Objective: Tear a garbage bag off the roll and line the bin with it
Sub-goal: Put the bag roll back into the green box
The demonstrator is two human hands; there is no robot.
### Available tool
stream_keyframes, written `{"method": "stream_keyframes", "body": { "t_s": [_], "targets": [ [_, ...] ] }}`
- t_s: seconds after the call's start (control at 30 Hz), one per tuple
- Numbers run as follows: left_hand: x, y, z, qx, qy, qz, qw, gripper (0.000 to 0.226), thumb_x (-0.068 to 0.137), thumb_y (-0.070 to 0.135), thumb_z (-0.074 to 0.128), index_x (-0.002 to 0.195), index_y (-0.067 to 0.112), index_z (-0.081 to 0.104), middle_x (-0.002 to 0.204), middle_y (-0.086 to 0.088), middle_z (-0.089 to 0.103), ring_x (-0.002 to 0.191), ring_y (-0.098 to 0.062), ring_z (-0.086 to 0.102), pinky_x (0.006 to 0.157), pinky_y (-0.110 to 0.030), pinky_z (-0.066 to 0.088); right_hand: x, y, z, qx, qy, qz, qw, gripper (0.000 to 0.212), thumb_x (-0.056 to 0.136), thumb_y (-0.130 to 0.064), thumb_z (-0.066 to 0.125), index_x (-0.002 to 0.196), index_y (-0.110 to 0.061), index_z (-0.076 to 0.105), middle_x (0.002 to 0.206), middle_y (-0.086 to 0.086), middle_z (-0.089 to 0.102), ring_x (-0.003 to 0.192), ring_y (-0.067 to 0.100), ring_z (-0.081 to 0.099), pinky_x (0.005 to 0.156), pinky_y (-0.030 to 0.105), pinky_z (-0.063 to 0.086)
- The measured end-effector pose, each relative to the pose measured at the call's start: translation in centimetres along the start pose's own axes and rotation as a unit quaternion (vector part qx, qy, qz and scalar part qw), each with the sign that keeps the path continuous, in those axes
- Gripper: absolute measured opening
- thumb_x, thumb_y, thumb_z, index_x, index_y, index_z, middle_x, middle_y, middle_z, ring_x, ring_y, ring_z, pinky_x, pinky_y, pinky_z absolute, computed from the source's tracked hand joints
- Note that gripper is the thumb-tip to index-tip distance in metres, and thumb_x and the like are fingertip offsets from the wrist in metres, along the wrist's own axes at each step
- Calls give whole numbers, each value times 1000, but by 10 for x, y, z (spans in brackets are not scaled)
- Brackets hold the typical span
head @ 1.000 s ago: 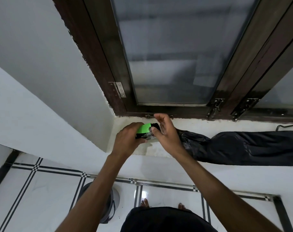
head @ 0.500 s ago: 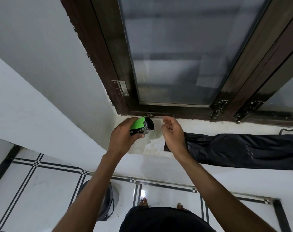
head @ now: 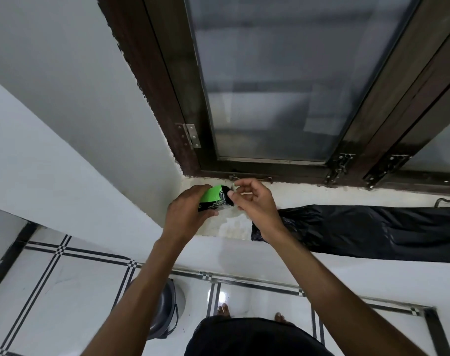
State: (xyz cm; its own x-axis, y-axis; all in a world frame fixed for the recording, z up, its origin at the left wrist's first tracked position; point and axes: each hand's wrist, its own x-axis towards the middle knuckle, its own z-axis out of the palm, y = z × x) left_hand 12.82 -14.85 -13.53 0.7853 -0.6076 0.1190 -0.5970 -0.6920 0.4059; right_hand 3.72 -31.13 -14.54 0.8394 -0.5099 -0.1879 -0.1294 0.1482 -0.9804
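I'm watching through a single head-worn wide-angle camera, looking forward and down over a window sill (head: 308, 194) close ahead, with the tiled floor (head: 64, 291) lying far below.

Both hands (head: 190, 214) raised, fingers curled

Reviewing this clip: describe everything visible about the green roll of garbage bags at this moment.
The roll of garbage bags is a small cylinder wrapped in a bright green paper label with black print too small to read; its exposed end shows tightly wound, glossy black plastic. The left hand grips it around the label, holding it tilted above the left end of the white windowsill, not resting on it. The right hand touches the black end with its fingertips, pinching a small pale scrap there.
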Motion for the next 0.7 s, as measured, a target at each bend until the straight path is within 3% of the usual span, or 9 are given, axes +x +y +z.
{"method": "stream_keyframes", "body": {
  "t_s": [0.2,0.4,0.7],
  "targets": [
    [3,4,1,27,15,27,999,65,70,38,85,127,21,60,120,0,68,105,-26,63,78,-31,50,-3,3,5,-41,-3,1,999,21,86,-27,77,105,-25,67,110,-8,69,93,10,63,77,28,57],
    [1,6,3,32,18,40,999,65,70,37,85,128,20,61,120,-1,69,105,-26,64,78,-32,51,-2,2,-1,-3,-2,28,1000,24,88,-13,74,110,-20,67,112,2,68,99,18,68,77,30,59],
    [-8,11,12,6,11,60,998,62,73,35,84,127,27,54,117,2,67,101,-23,63,76,-29,52,-5,7,-8,34,-9,46,998,20,88,-12,75,106,-10,67,103,2,68,86,12,68,69,23,57]
  ]
}}
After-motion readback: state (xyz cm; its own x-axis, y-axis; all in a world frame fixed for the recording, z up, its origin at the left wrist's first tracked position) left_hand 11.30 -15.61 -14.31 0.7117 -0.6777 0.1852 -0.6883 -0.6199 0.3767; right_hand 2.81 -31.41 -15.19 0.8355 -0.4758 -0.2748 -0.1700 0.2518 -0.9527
